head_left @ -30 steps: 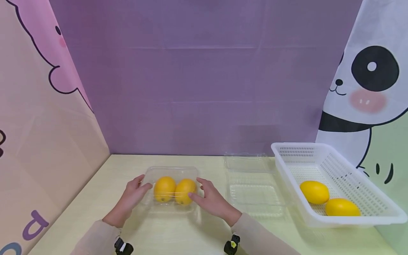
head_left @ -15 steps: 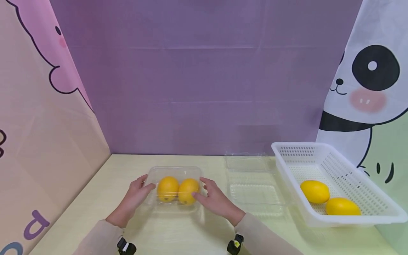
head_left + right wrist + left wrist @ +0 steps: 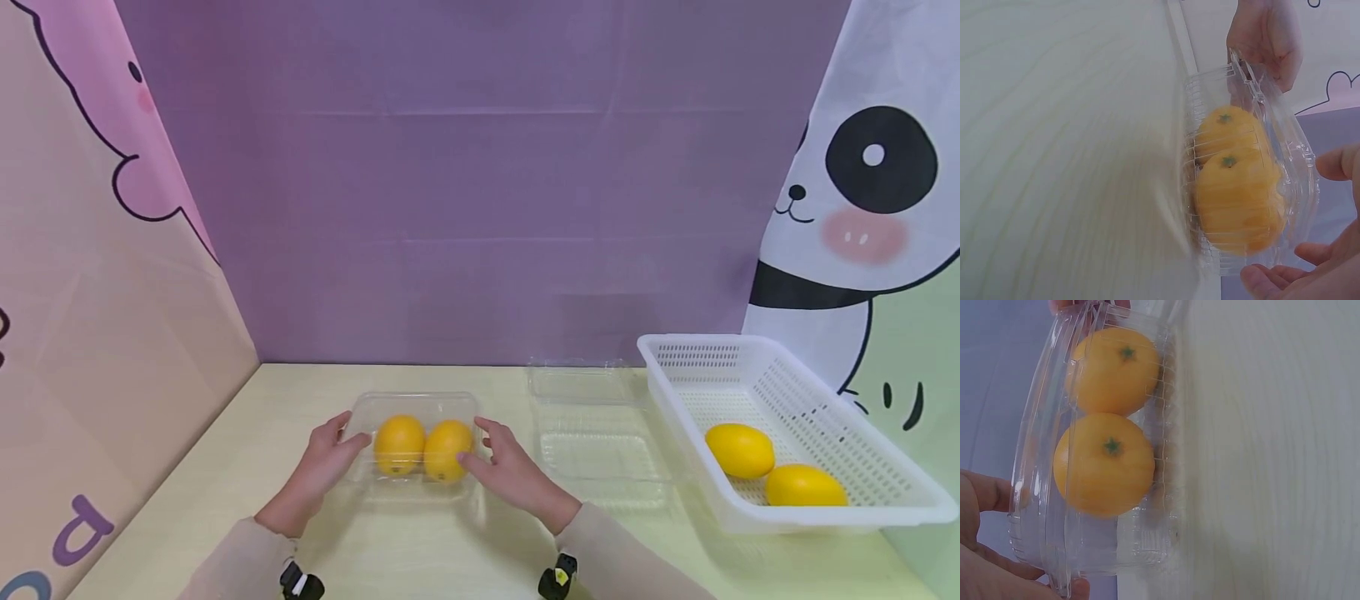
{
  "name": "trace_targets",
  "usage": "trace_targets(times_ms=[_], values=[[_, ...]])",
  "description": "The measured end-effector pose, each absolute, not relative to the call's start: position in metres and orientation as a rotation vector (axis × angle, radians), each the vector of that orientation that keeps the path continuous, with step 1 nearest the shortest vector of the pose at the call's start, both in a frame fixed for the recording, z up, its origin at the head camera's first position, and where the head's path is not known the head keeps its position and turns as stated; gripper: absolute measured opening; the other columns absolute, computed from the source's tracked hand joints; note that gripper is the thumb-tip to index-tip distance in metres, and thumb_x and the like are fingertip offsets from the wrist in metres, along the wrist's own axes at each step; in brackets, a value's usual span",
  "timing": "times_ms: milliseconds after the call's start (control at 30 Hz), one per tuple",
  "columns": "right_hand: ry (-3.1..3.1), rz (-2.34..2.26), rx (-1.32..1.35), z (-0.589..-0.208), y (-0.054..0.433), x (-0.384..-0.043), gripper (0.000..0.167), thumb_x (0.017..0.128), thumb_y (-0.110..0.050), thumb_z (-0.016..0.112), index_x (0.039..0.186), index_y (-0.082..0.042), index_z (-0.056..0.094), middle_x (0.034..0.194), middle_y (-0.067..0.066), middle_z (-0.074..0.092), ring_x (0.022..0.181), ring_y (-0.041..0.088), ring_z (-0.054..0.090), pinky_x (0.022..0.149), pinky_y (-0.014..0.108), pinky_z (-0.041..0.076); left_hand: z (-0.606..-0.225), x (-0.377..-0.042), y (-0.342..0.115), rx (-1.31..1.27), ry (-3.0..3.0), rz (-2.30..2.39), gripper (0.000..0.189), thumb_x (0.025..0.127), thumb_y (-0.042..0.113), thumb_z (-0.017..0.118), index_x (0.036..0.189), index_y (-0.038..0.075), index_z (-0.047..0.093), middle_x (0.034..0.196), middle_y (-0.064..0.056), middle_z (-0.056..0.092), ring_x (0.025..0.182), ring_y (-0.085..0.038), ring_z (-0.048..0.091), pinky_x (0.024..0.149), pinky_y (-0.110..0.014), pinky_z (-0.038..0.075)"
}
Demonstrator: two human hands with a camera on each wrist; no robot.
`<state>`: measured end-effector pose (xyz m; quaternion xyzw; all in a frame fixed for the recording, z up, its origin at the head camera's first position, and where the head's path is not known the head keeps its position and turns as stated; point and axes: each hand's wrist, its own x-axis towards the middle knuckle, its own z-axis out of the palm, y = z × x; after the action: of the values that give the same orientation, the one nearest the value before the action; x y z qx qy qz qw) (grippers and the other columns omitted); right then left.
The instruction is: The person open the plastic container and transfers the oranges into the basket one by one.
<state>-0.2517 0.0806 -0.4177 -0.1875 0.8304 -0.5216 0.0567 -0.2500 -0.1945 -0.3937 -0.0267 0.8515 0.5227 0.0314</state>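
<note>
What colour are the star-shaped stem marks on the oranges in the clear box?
Green; the stem marks show best in the left wrist view.

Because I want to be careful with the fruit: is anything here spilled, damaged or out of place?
Nothing stands out. Two oranges sit in the clear container held by left hand and right hand; two lemons lie in the white basket; no spill or damage is visible.

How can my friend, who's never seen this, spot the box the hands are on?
On the pale table by the purple backdrop, left of the white basket, find the left hand and right hand. The clear box is between them. Two round fruits are inside it; the open clear plastic to its right shows none.
</note>
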Motion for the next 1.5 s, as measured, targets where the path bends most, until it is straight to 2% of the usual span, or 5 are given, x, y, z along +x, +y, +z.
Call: trace_targets(times_ms=[267, 500, 733, 967, 1500], values=[[2.508, -1.591, -0.492, -0.419, 0.078, -0.247, 0.074, 0.097, -0.035, 0.061, 0.153, 0.0, 0.029, 0.153, 0.027, 0.029, 0.133, 0.046, 0.041, 0.101, 0.059, 0.045, -0.393, -0.249, -0.194, -0.094, 2.616, 1.598, 0.072, 0.102, 0.022, 0.048, 0.152, -0.016, 0.013, 0.157, -0.036, 0.012, 0.144, -0.052, 0.016, 0.115, -0.06, 0.021], [2.458, -1.632, -0.427, -0.425, 0.075, -0.244, 0.083, 0.093, -0.036, 0.068, 0.154, 0.001, 0.025, 0.154, 0.025, 0.031, 0.129, 0.041, 0.045, 0.094, 0.052, 0.052, -0.392, -0.248, -0.193, -0.097, 2.625, 1.599, 0.072, 0.101, 0.022, 0.049, 0.152, -0.016, 0.014, 0.157, -0.036, 0.013, 0.143, -0.052, 0.017, 0.115, -0.06, 0.021], [2.429, -1.672, -0.429, -0.425, 0.076, -0.236, 0.089, 0.089, -0.028, 0.074, 0.153, 0.005, 0.022, 0.147, 0.029, 0.036, 0.128, 0.046, 0.045, 0.097, 0.056, 0.049, -0.394, -0.248, -0.193, -0.094, 2.631, 1.605, 0.072, 0.101, 0.021, 0.049, 0.152, -0.015, 0.014, 0.157, -0.036, 0.013, 0.144, -0.051, 0.017, 0.115, -0.06, 0.021], [2.364, -1.69, -0.388, -0.426, 0.08, -0.232, 0.094, 0.089, -0.027, 0.076, 0.156, 0.0, 0.017, 0.144, 0.024, 0.042, 0.127, 0.044, 0.045, 0.097, 0.057, 0.048, -0.394, -0.247, -0.193, -0.086, 2.641, 1.606, 0.072, 0.101, 0.021, 0.049, 0.152, -0.015, 0.014, 0.157, -0.036, 0.014, 0.143, -0.051, 0.019, 0.115, -0.061, 0.022], [2.368, -1.757, -0.332, -0.431, 0.076, -0.231, 0.085, 0.087, -0.02, 0.078, 0.15, 0.0, 0.025, 0.134, 0.021, 0.05, 0.118, 0.038, 0.05, 0.093, 0.054, 0.05, -0.395, -0.248, -0.194, -0.08, 2.634, 1.611, 0.072, 0.101, 0.021, 0.049, 0.152, -0.015, 0.014, 0.156, -0.036, 0.014, 0.143, -0.051, 0.02, 0.115, -0.06, 0.022]])
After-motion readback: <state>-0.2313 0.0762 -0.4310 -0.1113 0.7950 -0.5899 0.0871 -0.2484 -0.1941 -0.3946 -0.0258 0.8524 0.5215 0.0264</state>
